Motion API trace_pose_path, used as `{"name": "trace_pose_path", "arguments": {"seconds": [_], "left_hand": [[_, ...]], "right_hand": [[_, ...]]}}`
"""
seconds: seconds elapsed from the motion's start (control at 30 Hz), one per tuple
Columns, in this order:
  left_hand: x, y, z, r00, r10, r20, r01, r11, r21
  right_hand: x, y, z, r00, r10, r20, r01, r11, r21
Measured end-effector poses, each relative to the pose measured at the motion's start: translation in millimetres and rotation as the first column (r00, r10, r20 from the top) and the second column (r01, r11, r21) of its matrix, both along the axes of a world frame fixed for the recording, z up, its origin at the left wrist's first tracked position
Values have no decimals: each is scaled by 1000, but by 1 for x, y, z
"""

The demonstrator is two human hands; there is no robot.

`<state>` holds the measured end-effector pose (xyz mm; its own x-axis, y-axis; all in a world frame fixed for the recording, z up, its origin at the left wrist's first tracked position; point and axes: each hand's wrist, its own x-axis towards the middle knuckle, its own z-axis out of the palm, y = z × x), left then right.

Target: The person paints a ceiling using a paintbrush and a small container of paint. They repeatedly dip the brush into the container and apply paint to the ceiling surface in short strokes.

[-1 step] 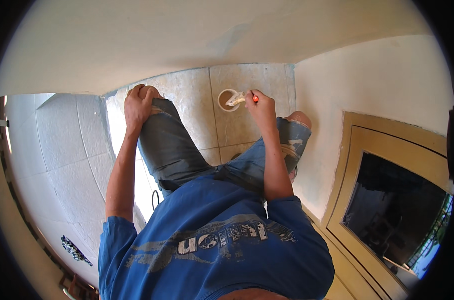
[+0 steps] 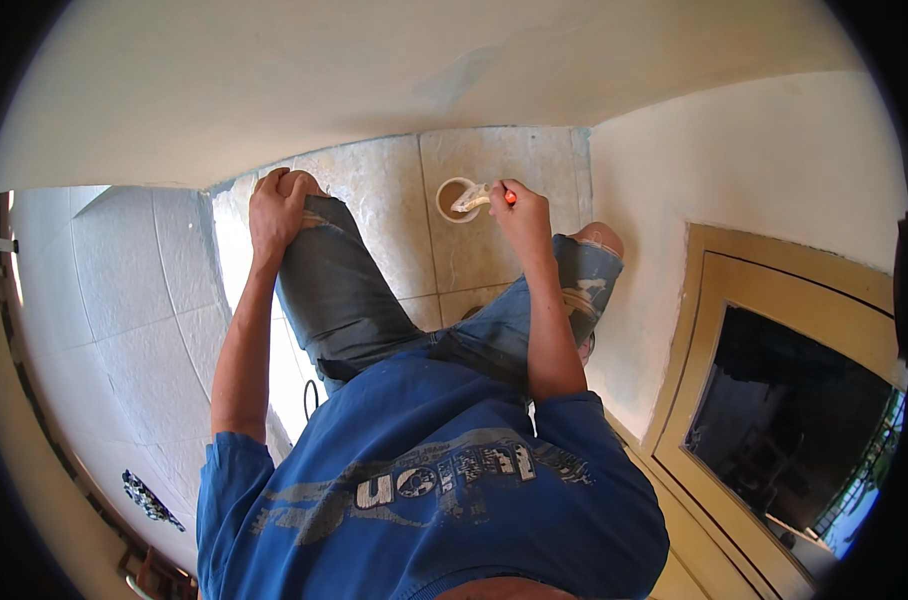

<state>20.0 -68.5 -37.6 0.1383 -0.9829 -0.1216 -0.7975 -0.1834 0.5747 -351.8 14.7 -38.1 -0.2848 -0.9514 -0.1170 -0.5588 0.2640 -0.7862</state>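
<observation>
My right hand [image 2: 522,212] is closed around the handle of a paintbrush [image 2: 474,200]. Smeared with pale paint, the brush shows an orange-red spot on its handle beside my fingers. Its bristle end reaches over the rim into a round white tub [image 2: 441,209] on the tiles, which holds light brown paint [image 2: 453,192]. Whether the bristles touch that paint, I cannot tell. Over on the left, my left hand [image 2: 277,212] rests on my bent left knee [image 2: 309,186], fingers draped over it and holding nothing.
Beyond the tub rises a cream wall [image 2: 374,70], meeting a side wall [image 2: 744,160] on the right. A yellow-framed door [image 2: 709,270] with a dark pane stands at the right. Beige floor tiles [image 2: 379,180] lie between my knees; paler tiles [image 2: 124,280] spread out at left.
</observation>
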Motion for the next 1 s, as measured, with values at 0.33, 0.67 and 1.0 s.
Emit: {"name": "trace_pose_path", "arguments": {"seconds": [0.33,0.67,1.0], "left_hand": [[-3,-1,1,1000,11,2,-11,1000,20],[-1,1,3,1000,24,7,-25,1000,16],[-1,0,2,1000,20,16,-20,1000,16]], "right_hand": [[10,-3,-34,990,99,-98,-101,995,-13],[8,-4,-47,994,90,-64,-91,996,-19],[2,2,-35,996,-5,94,7,1000,-18]]}}
